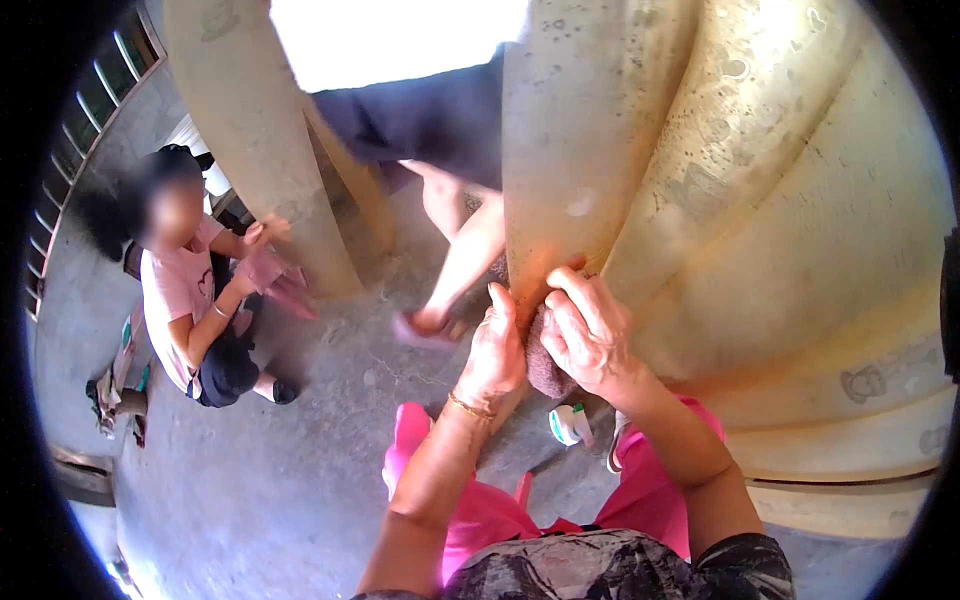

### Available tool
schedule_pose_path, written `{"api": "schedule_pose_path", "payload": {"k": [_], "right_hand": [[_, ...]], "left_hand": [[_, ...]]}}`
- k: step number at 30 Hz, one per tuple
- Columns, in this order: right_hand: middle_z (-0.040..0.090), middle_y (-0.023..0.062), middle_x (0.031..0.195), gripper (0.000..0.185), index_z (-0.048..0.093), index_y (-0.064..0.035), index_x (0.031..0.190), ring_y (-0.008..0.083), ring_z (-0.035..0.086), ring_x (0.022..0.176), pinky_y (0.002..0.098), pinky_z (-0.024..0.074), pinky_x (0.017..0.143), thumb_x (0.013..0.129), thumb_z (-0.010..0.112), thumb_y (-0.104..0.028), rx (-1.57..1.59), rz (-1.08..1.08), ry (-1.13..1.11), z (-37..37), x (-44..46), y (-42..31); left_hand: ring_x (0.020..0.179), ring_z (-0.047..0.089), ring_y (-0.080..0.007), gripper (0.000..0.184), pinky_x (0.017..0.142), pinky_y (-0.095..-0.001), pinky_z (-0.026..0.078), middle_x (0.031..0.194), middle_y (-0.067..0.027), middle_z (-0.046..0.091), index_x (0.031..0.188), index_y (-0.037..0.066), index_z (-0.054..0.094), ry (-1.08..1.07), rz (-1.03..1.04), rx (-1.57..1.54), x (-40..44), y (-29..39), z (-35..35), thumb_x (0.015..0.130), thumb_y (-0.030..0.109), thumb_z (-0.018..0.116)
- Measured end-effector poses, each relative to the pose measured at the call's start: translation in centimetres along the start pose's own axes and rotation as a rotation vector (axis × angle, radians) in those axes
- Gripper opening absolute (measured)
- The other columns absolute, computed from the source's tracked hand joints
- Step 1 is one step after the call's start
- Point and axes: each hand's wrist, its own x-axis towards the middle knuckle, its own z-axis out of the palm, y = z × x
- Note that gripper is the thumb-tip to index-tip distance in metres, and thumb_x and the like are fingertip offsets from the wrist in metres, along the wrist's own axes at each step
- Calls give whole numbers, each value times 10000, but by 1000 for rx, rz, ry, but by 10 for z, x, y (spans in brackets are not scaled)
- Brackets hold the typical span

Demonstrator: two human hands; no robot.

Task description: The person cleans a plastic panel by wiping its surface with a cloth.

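Note:
A large yellowish sheet (720, 230), mat-like with faint printed figures and wet-looking spots, hangs in broad folds in front of me. My right hand (588, 325) is closed, its fingers bent around a brownish-purple cloth (546, 362) pressed at the sheet's lower narrow part. Opposite it, my left hand (495, 350) lies along the left edge of that same part, thumb pointing up. Its other fingers are mostly hidden, but the hand appears to grip the edge. The two hands are close together, with the cloth between them.
To the left squats a person in a pink shirt (175, 270) holding a pink cloth (280, 285) beside another hanging sheet (260, 150). Behind my sheet stands a person in dark shorts (420, 110). A white-and-green object (566, 425) rests on the concrete floor (300, 440) near my feet.

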Motion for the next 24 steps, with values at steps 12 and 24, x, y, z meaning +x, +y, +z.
{"api": "schedule_pose_path", "payload": {"k": [12,24], "right_hand": [[577,119,1264,183,640,-5,832,247,554,708,314,484,588,687,702,-98,-35,-76,-4,6,-1,-3],[597,117,1204,210,651,4,854,245,557,733,306,491,604,679,692,-104,-3,-79,-43,9,-10,-6]], "left_hand": [[1387,330,-277,878,1153,-407,243,1505,-152,346,1480,57,291,21,-35,-145,1,2,-4,902,715,234],[1381,335,-278,888,1143,-403,269,1490,-165,358,1466,7,295,-10,0,-101,-6,-6,-8,913,697,229]]}}
